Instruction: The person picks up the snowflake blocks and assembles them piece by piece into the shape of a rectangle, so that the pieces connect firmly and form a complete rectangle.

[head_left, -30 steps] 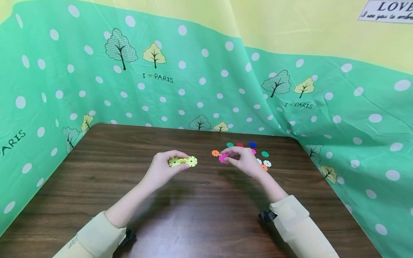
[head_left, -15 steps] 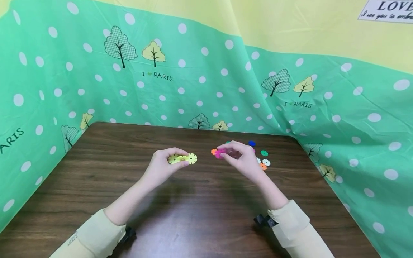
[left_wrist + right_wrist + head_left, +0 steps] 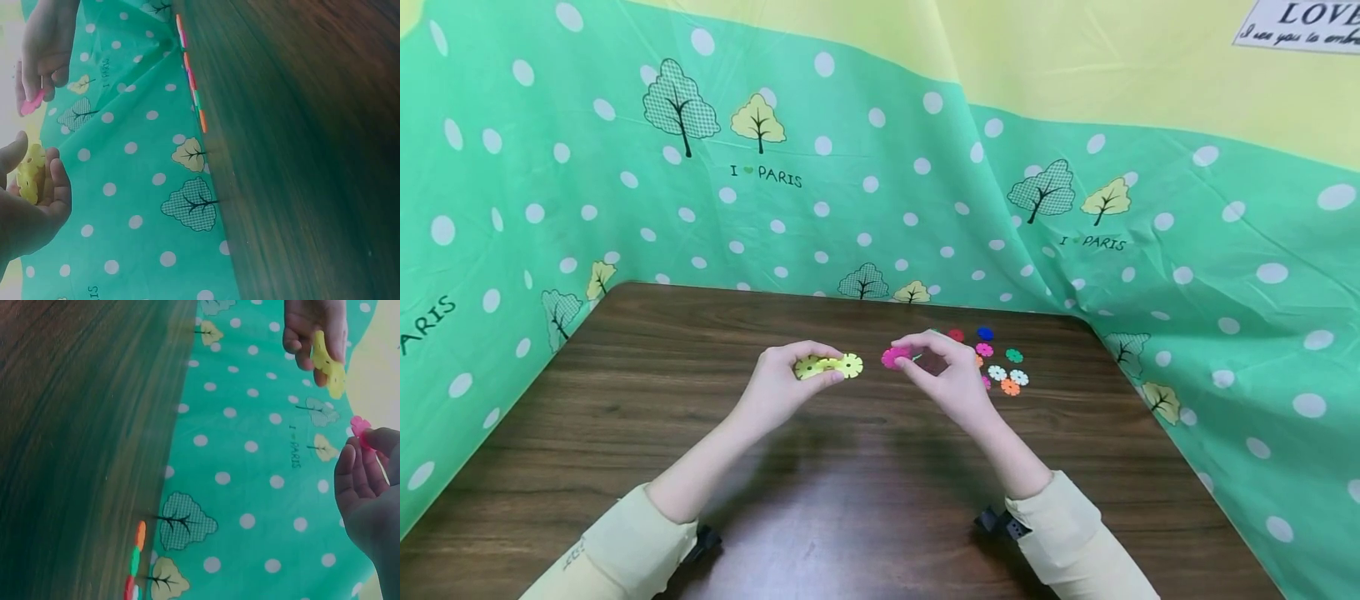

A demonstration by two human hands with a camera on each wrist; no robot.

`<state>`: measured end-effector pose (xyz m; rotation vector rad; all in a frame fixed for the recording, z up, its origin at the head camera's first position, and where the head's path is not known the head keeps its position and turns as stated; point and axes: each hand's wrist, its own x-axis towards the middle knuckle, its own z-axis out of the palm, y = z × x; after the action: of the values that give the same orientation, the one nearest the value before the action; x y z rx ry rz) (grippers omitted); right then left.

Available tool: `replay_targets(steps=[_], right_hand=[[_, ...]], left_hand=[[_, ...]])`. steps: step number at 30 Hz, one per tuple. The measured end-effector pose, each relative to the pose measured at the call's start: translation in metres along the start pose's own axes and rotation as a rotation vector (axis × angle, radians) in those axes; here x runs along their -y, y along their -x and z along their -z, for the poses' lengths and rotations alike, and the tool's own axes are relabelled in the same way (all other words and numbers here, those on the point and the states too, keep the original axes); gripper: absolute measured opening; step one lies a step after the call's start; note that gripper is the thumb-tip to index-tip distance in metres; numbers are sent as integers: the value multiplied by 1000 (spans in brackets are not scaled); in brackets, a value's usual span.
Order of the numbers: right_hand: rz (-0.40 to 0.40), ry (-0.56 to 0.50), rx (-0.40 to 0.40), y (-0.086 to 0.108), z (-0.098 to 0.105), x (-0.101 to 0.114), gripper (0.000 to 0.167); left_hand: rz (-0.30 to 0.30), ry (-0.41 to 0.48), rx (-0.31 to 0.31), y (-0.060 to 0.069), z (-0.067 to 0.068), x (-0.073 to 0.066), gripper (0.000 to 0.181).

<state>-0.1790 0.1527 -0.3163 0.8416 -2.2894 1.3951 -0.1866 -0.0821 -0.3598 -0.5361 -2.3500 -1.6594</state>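
Observation:
My left hand [image 3: 778,379] pinches a short row of joined yellow snowflake discs [image 3: 852,365] between thumb and fingers, above the table. Facing it, my right hand [image 3: 946,377] pinches a pink snowflake disc [image 3: 891,358] by its edge. A small gap separates the pink disc from the yellow row. The left wrist view shows the yellow discs [image 3: 30,178] held in the near hand, with the pink disc [image 3: 31,103] above them. From the right wrist, the pink disc [image 3: 359,425] appears below the yellow row [image 3: 330,369]. Fingers cover part of the yellow row.
Loose snowflake discs lie behind and right of my right hand: blue [image 3: 985,333], red [image 3: 955,335], green [image 3: 1014,356], white [image 3: 1018,377], orange [image 3: 1011,387] and pink [image 3: 984,350]. A polka-dot cloth [image 3: 850,192] hangs along the brown table's [image 3: 880,467] far and side edges.
My right hand has lifted the pink disc from beside the loose discs and carried it left, closer to the yellow row. My left hand has stayed almost still.

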Motion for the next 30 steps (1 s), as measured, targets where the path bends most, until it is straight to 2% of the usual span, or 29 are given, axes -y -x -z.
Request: replay_targets(steps=[6, 14, 19, 22, 26, 30], right_hand=[[-12, -21, 7, 1, -8, 0, 19], [43, -64, 18, -2, -15, -3, 16], [63, -65, 13, -1, -18, -25, 16], [48, -51, 7, -1, -18, -22, 16], [42, -45, 12, -2, -17, -3, 16], [54, -44, 5, -3, -18, -2, 15]], left_hand=[[-2, -7, 3, -1, -2, 0, 21], [-18, -9, 1, -2, -5, 2, 21], [-1, -14, 5, -1, -6, 2, 22], [-9, -12, 8, 0, -6, 2, 22], [-23, -14, 4, 0, -7, 1, 22], [-27, -12, -8, 0, -7, -1, 21]])
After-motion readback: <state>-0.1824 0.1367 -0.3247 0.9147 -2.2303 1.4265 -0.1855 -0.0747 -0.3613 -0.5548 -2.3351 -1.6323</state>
